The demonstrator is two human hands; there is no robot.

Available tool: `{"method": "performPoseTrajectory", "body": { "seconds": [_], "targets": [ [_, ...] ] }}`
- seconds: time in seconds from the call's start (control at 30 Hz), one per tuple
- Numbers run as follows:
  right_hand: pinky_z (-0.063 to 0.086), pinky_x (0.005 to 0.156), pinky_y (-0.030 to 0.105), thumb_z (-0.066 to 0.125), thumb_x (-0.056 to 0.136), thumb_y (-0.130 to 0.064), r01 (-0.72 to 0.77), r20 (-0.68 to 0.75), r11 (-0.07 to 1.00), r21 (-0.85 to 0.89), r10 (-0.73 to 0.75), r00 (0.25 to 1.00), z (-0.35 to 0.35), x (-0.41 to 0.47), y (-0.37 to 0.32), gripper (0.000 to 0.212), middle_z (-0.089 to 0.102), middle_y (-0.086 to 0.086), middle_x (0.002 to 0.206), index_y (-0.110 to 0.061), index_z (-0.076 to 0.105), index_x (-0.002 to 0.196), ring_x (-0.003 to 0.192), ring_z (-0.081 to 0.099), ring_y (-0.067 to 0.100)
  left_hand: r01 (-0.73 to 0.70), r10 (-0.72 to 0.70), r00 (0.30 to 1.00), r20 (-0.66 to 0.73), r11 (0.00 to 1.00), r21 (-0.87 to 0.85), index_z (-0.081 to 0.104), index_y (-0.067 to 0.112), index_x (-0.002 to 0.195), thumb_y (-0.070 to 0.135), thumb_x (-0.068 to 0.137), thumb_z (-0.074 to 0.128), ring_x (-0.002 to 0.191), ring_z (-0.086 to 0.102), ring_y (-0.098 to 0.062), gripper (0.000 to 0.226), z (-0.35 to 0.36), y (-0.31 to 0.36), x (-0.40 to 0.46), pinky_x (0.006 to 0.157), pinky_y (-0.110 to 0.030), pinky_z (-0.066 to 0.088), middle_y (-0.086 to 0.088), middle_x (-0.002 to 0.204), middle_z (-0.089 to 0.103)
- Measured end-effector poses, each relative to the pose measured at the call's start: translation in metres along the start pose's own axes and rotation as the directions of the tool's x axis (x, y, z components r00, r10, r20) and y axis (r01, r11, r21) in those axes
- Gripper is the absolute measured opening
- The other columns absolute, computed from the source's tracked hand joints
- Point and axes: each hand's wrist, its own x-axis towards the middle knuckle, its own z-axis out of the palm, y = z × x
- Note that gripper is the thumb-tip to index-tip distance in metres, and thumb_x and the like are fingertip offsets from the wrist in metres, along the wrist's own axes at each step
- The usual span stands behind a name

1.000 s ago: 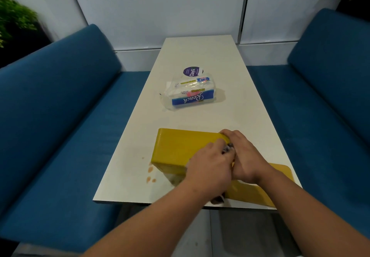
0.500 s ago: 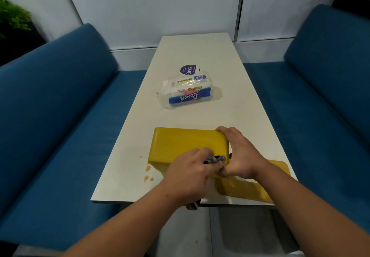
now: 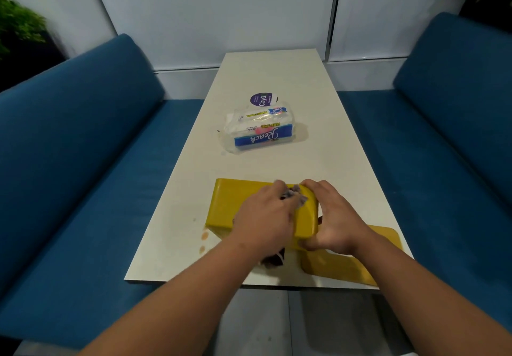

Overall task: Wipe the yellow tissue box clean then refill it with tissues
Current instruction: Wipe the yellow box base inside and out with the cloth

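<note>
The yellow tissue box (image 3: pixel 232 206) lies on the near part of the white table (image 3: pixel 277 72). My left hand (image 3: pixel 266 217) grips a dark cloth (image 3: pixel 293 196) and presses it onto the box's top, near its far right corner. A tail of the cloth hangs below my wrist at the table's front. My right hand (image 3: pixel 335 217) holds the box's right end, fingers over the top edge and thumb below. A flat yellow lid (image 3: pixel 340 268) lies on the table under my right wrist. A plastic pack of tissues (image 3: pixel 260 131) sits further along the table.
A round purple sticker or coaster (image 3: pixel 263 99) lies just behind the tissue pack. Small orange-brown stains (image 3: pixel 204 236) mark the table left of the box. Blue sofas (image 3: pixel 83 139) flank the table on both sides. Plants stand in both far corners.
My left hand with the cloth has moved away from me across the box's top, from its near edge to its far right corner. My right hand keeps its hold on the right end.
</note>
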Motion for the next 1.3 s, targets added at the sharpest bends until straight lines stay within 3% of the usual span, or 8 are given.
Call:
{"method": "performPoseTrajectory", "body": {
  "seconds": [0.07,0.23,0.5,0.7,0.77,0.97,1.17,1.3],
  "targets": [
    [0.056,0.079,0.038,0.084,0.044,-0.048,0.000,-0.001,1.000,0.002,0.000,1.000,-0.001,-0.001,0.000,0.112,0.036,-0.013,0.120,-0.036,0.025,0.139,0.107,0.047,0.015,-0.046,0.046,0.999,-0.002,0.999,0.006,0.052,0.035,0.134,0.028,0.094,0.040,0.109,0.051,-0.021,0.042,-0.002,-0.012,-0.001,0.081,-0.032,0.045,0.001,0.125,0.049],
    [0.052,0.084,0.035,0.085,0.052,-0.046,-0.003,0.012,1.000,-0.009,0.003,1.000,-0.001,-0.002,0.002,0.110,0.030,-0.016,0.123,-0.038,0.020,0.140,0.110,0.041,0.014,0.447,-0.446,0.895,-0.029,0.891,0.080,0.050,0.042,0.132,0.032,0.099,0.036,0.110,0.050,-0.020,0.038,-0.015,-0.064,-0.006,0.088,-0.035,0.046,0.005,0.128,0.044],
    [0.053,0.083,0.032,0.086,0.046,-0.042,0.032,-0.026,0.999,0.011,-0.032,0.999,-0.001,-0.003,-0.002,0.109,0.039,-0.015,0.120,-0.033,0.030,0.139,0.107,0.048,0.010,-0.030,0.030,0.999,0.032,1.000,0.009,0.047,0.033,0.137,0.027,0.094,0.041,0.109,0.049,-0.020,0.044,0.001,0.018,0.003,0.084,-0.033,0.046,0.000,0.128,0.045],
    [0.053,0.083,0.037,0.084,0.050,-0.049,0.000,0.010,1.000,-0.031,0.001,1.000,-0.001,-0.006,-0.002,0.110,0.032,-0.015,0.124,-0.040,0.020,0.139,0.109,0.042,0.014,0.446,-0.448,0.894,0.001,0.889,0.100,0.049,0.044,0.132,0.029,0.097,0.035,0.111,0.048,-0.022,0.041,-0.017,-0.062,-0.005,0.086,-0.038,0.048,0.005,0.130,0.043],
    [0.053,0.084,0.037,0.085,0.050,-0.048,-0.008,0.015,0.999,-0.032,0.008,1.000,-0.001,-0.005,-0.003,0.110,0.032,-0.015,0.124,-0.039,0.020,0.139,0.110,0.042,0.014,0.429,-0.432,0.902,0.002,0.897,0.109,0.048,0.042,0.133,0.027,0.096,0.036,0.112,0.046,-0.023,0.042,-0.018,-0.054,-0.001,0.089,-0.040,0.046,0.004,0.131,0.042],
    [0.054,0.079,0.034,0.085,0.046,-0.046,0.010,-0.012,1.000,-0.026,-0.010,1.000,-0.001,-0.007,-0.005,0.111,0.037,-0.014,0.119,-0.036,0.025,0.139,0.107,0.047,0.013,0.017,-0.019,0.999,0.043,0.999,0.043,0.046,0.032,0.138,0.026,0.096,0.040,0.113,0.046,-0.021,0.043,-0.003,0.003,-0.001,0.092,-0.034,0.043,0.003,0.136,0.042],
    [0.051,0.085,0.034,0.086,0.052,-0.048,-0.006,0.022,0.999,-0.051,0.007,1.000,-0.003,-0.008,-0.004,0.110,0.031,-0.016,0.123,-0.040,0.019,0.139,0.110,0.041,0.013,0.380,-0.380,0.925,0.014,0.925,0.014,0.053,0.042,0.130,0.031,0.100,0.035,0.115,0.048,-0.021,0.036,-0.017,-0.069,0.001,0.090,-0.036,0.047,0.009,0.136,0.043],
    [0.050,0.090,0.037,0.086,0.053,-0.051,-0.021,0.059,0.997,-0.070,0.026,0.998,-0.006,-0.007,-0.006,0.113,0.029,-0.014,0.131,-0.039,0.016,0.141,0.115,0.039,0.013,0.409,-0.408,0.912,0.034,0.912,-0.028,0.051,0.036,0.134,0.033,0.102,0.032,0.117,0.049,-0.022,0.037,-0.014,-0.076,0.005,0.091,-0.035,0.046,0.007,0.137,0.045]
  ]
}}
